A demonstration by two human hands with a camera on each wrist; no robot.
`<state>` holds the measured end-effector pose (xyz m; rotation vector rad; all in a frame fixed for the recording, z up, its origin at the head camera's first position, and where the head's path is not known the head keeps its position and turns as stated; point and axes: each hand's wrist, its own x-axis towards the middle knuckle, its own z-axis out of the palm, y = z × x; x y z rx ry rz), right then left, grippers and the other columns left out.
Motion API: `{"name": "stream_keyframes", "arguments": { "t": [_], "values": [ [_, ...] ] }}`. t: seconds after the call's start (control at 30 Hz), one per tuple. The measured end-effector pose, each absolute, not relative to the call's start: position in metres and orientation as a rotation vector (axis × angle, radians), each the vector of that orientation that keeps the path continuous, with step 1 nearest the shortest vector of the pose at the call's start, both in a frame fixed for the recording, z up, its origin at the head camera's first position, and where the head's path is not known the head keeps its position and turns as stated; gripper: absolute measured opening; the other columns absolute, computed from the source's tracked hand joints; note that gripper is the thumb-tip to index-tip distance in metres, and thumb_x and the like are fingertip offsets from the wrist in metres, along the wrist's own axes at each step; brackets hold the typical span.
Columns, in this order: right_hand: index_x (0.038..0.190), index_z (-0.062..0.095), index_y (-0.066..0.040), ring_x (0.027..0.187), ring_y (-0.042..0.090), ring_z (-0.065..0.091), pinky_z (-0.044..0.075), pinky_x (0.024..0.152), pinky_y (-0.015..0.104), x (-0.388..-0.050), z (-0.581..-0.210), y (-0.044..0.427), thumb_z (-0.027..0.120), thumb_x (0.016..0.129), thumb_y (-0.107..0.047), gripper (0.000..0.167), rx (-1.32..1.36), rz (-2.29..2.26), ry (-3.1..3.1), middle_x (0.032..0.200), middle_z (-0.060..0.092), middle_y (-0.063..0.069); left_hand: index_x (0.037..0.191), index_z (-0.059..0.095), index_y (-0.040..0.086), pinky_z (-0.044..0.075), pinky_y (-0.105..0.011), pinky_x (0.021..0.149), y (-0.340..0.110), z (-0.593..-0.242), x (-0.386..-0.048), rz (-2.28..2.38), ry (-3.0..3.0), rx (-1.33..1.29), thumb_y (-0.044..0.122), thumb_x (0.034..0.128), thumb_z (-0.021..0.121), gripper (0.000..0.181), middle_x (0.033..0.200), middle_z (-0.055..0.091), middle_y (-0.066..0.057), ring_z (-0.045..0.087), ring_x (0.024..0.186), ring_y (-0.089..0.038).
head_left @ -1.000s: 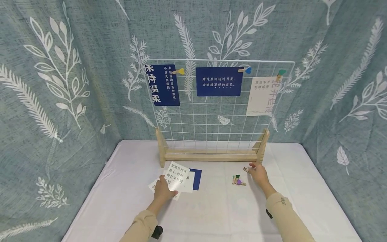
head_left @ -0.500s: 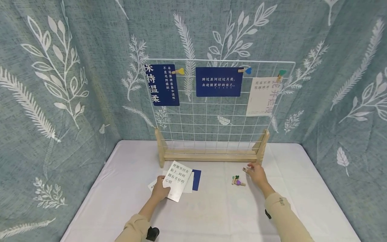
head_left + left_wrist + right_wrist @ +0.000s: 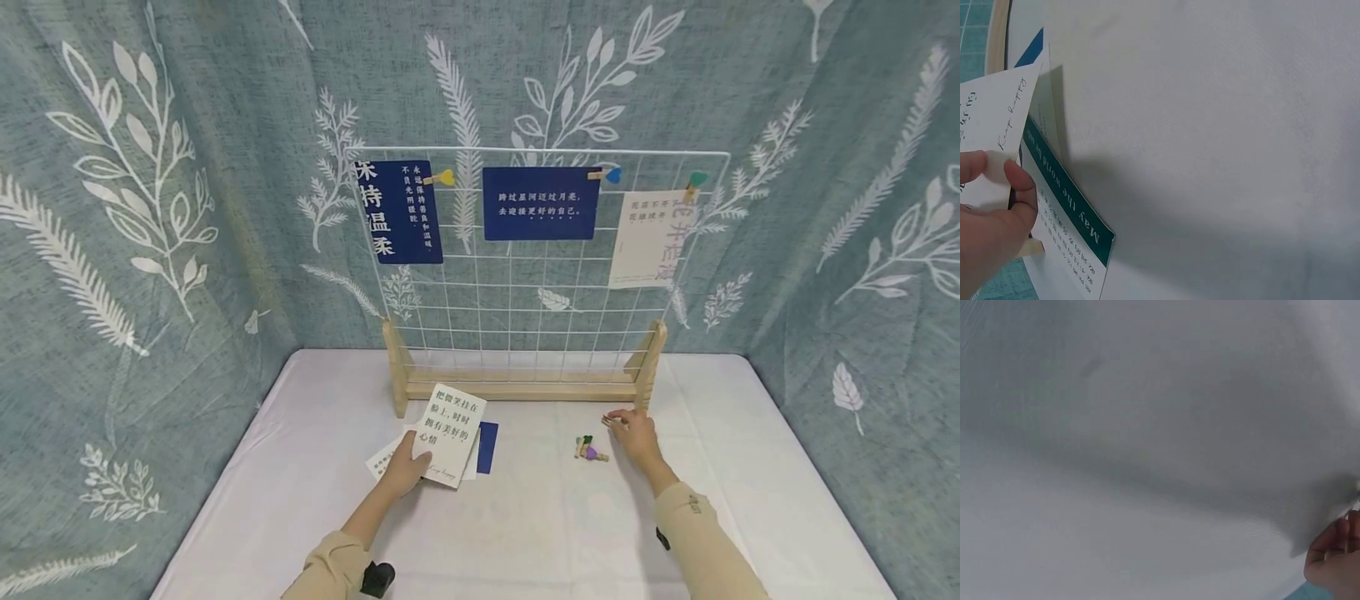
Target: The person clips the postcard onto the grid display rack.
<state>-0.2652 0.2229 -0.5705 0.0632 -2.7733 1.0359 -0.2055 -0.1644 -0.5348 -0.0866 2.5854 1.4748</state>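
Observation:
My left hand (image 3: 405,468) pinches a white card (image 3: 448,433) printed with dark characters, tilted above other cards. In the left wrist view, thumb and finger grip the lower part of this card (image 3: 991,112), close to the words "Keep happy". Under it lie a white card with a green band (image 3: 1072,194) and a dark blue card (image 3: 487,448). Beside the rack's right foot, my right hand (image 3: 636,437) pinches a small wooden clothespin (image 3: 607,421). The right wrist view shows the right hand (image 3: 1338,556) only at its lower right edge, with the clothespin mostly cut off.
A white wire grid rack (image 3: 525,308) on a wooden base (image 3: 521,390) stands at the back. Clipped to it are two blue cards (image 3: 538,225) and a pale card (image 3: 645,250). Several clothespins with coloured hearts (image 3: 588,450) lie left of the right hand.
My left hand has picked the white card off the pile, shifted its grip, and tilted and raised the card slightly. The right hand stays almost in place with the clothespin.

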Motion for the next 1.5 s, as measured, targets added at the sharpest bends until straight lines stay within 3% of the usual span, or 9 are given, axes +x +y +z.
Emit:
{"name": "stream_keyframes", "arguments": {
  "t": [0.1,0.17,0.27,0.43,0.6,0.9,1.17,1.5],
  "values": [
    [0.099,0.066,0.007,0.095,0.051,0.052,0.04,0.084,0.061,-0.263,-0.573,0.223,0.058,0.089,-0.005,0.018,0.072,1.038,-2.745,0.107,0.056,0.034,0.139,0.027,-0.008,0.05,-0.042,0.081,-0.163,-0.533,-0.207,1.466,2.59,-0.073,0.008,0.0955,0.042,0.049,0.123,0.049,-0.025,0.056,0.088,-0.032],
    [0.096,0.067,0.007,0.096,0.052,0.051,0.04,0.085,0.061,-0.262,-0.573,0.222,0.06,0.088,-0.006,0.017,0.064,1.052,-2.73,0.106,0.057,0.034,0.14,0.024,-0.01,0.048,-0.032,0.068,-0.162,-0.532,-0.208,1.459,2.581,-0.085,0.009,0.0958,0.043,0.052,0.122,0.049,-0.027,0.052,0.074,-0.022],
    [0.093,0.067,0.007,0.096,0.05,0.051,0.043,0.08,0.059,-0.261,-0.573,0.221,0.063,0.086,-0.005,0.014,0.04,1.062,-2.731,0.102,0.057,0.031,0.14,0.022,-0.012,0.046,-0.026,0.066,-0.161,-0.53,-0.209,1.431,2.595,-0.1,0.01,0.096,0.044,0.054,0.126,0.047,-0.029,0.05,0.075,-0.015],
    [0.088,0.068,0.005,0.089,0.04,0.054,0.046,0.071,0.051,-0.263,-0.575,0.219,0.066,0.081,-0.002,0.01,0.037,1.0,-2.745,0.092,0.057,0.024,0.139,0.025,-0.011,0.048,-0.029,0.064,-0.159,-0.528,-0.21,1.449,2.584,-0.095,0.008,0.096,0.045,0.051,0.121,0.049,-0.027,0.051,0.072,-0.017],
    [0.081,0.068,0.003,0.08,0.029,0.053,0.044,0.064,0.043,-0.263,-0.577,0.217,0.069,0.083,-0.011,0.014,0.04,0.933,-2.73,0.08,0.057,0.015,0.137,0.028,-0.01,0.051,-0.032,0.066,-0.158,-0.522,-0.212,1.471,2.588,-0.071,0.006,0.0962,0.045,0.047,0.125,0.047,-0.029,0.053,0.079,-0.019],
    [0.08,0.068,-0.001,0.069,0.021,0.052,0.042,0.061,0.037,-0.261,-0.574,0.216,0.073,0.079,-0.013,0.014,0.092,0.806,-2.765,0.071,0.058,0.008,0.116,0.044,-0.007,0.055,-0.036,0.072,-0.154,-0.515,-0.215,1.569,2.553,-0.076,0.003,0.0945,0.051,0.025,0.103,0.054,-0.021,0.058,0.084,-0.022],
    [0.093,0.066,0.001,0.072,0.023,0.053,0.043,0.062,0.038,-0.26,-0.577,0.216,0.07,0.081,-0.011,0.017,0.163,0.693,-2.847,0.076,0.058,0.009,0.111,0.048,-0.006,0.056,-0.038,0.072,-0.15,-0.515,-0.215,1.607,2.575,-0.101,0.001,0.0916,0.055,0.022,0.106,0.059,-0.024,0.059,0.087,-0.023],
    [0.086,0.063,0.001,0.073,0.025,0.053,0.044,0.064,0.041,-0.261,-0.577,0.221,0.067,0.079,-0.006,0.01,0.143,0.713,-2.801,0.076,0.06,0.008,0.098,0.049,-0.005,0.055,-0.037,0.071,-0.139,-0.511,-0.217,1.68,2.544,-0.106,-0.003,0.089,0.057,0.013,0.103,0.064,-0.025,0.063,0.082,-0.019]
  ]
}}
